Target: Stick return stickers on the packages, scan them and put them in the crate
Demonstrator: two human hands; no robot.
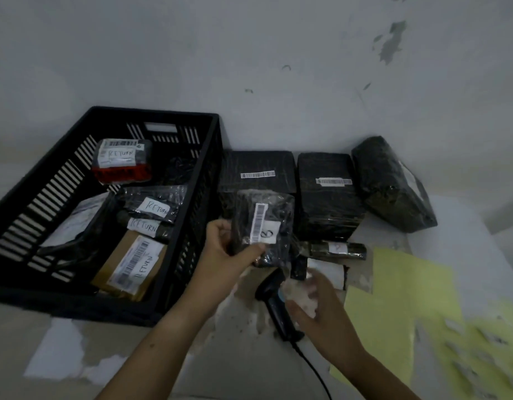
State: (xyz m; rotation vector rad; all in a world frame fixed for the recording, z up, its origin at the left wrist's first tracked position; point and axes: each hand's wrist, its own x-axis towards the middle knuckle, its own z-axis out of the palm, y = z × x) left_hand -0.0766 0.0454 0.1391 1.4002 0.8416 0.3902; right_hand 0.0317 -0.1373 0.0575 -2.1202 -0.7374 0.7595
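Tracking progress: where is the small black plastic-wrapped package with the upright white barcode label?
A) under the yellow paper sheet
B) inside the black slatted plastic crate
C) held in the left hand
C: the left hand grips the small black plastic-wrapped package, right of the black slatted plastic crate.

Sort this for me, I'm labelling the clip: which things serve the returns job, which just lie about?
Job: package in the left hand, scanner, yellow sticker sheets, crate, black packages beside it.
Lying about: white scrap on the surface, flaking wall.
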